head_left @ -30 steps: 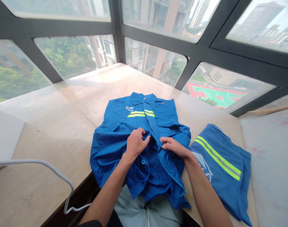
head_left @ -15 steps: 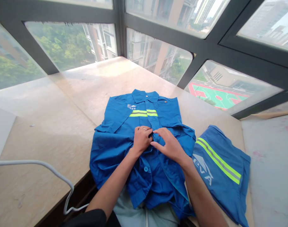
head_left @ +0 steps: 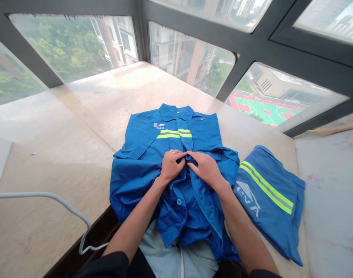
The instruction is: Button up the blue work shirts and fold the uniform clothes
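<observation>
A blue work jacket (head_left: 141, 170) with yellow-and-grey reflective stripes lies front up before me, its collar pointing away and its lower front hanging over the ledge edge. At the middle of the front opening, my left hand (head_left: 174, 163) is closed in a pinch on the jacket's front edge. Facing it, my right hand (head_left: 203, 166) pinches the other front edge, and the fingertips of both hands nearly meet. The fabric between the fingers is bunched, and whatever button sits there is hidden. Lower down, a blue button (head_left: 179, 202) shows on the left front panel.
A second blue garment (head_left: 266, 208), folded, with a reflective stripe and white lettering, lies on the right. The pale stone sill (head_left: 63, 154) runs up to grey-framed windows (head_left: 193, 23). A white cable (head_left: 63, 202) loops over the ledge edge at left.
My right hand has closed its fingers onto the front edge, its fingertips now against those of my left. The right front panel is lifted slightly. The camera view has shifted a little.
</observation>
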Motion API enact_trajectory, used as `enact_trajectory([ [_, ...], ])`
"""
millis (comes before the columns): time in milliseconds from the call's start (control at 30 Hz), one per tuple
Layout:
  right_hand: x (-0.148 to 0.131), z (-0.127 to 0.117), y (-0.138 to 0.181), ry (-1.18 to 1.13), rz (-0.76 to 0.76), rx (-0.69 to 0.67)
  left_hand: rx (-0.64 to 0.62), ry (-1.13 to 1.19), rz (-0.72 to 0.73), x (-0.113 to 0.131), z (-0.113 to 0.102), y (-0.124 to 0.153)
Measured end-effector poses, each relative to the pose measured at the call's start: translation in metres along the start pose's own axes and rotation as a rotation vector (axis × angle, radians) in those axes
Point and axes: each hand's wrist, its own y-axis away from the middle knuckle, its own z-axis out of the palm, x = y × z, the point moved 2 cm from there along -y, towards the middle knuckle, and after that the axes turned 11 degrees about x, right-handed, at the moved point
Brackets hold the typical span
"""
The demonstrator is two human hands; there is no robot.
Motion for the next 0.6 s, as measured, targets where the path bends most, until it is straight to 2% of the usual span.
enact_trajectory([
  [133,0.000,0.001,-0.002,0.045,0.048,0.021,0.023,0.026,-0.009,0.000,-0.001,0.000],
  [300,-0.008,0.007,-0.004,0.074,0.017,0.126,0.048,0.081,-0.016,-0.003,-0.001,0.000],
  [600,-0.006,0.024,-0.001,-0.051,0.017,0.282,-0.027,0.078,-0.030,-0.004,-0.001,0.003],
])
